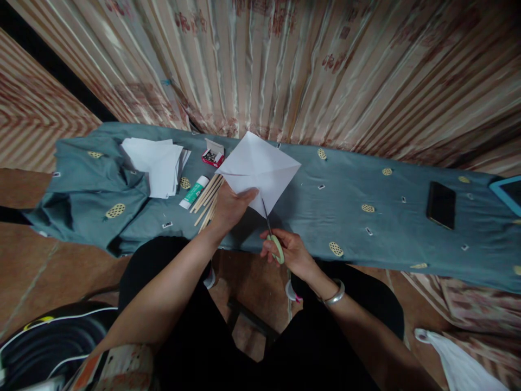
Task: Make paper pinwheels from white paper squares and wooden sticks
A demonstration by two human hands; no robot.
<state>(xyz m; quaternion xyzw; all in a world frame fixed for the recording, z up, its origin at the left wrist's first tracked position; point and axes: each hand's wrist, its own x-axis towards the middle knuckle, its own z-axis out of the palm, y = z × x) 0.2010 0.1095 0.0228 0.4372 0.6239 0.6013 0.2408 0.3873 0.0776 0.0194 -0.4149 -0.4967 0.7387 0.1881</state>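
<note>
Left hand point(233, 207): closed on the lower left edge of the white paper sheet point(260, 169), held above the blue-grey cloth point(391, 228).
Right hand point(288, 251): fingers clamped in the green-handled scissors point(272, 231) (blades at the sheet's lower corner).
Writing: none readable on the glue stick point(194, 191).

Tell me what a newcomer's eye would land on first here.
The white folded paper square at centre, held up by the left hand over the blue-grey cloth. Just below it, the right hand works green-handled scissors at its lower corner. Left of them lie wooden sticks and a paper stack.
</note>
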